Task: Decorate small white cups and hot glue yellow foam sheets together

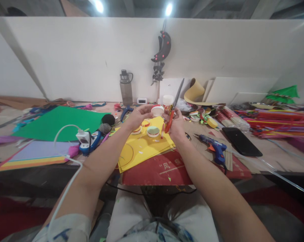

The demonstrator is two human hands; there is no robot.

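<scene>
In the head view, the left hand (139, 116) holds a round white disc (157, 111) with a red edge, pinched between thumb and fingers above the yellow sheets (144, 158). The right hand (177, 125) grips a pair of scissors (177, 95), with the red and yellow handles in the palm and the blades pointing up toward the far side; its fingers are close to the right edge of the disc, though I cannot tell whether they touch it. On the yellow sheets below, a round box (153, 131) with a pale green top sits near the far end, and a curved line is drawn at the near left. The yellow sheets lie on a red board (157, 173) at the near edge of the table. To the left are a green sheet (63, 124), a stack of coloured paper (40, 153), a white plug (83, 137) and a black ball (108, 119). To the right lie a blue glue gun (215, 148), a black phone (242, 141) and, farther right, a pile of bright sticks (275, 122). At the far side, a bottle (126, 90) stands upright beside a small clock (142, 100), and a dark moon-shaped ornament (164, 47) hangs against the white wall (78, 57).
</scene>
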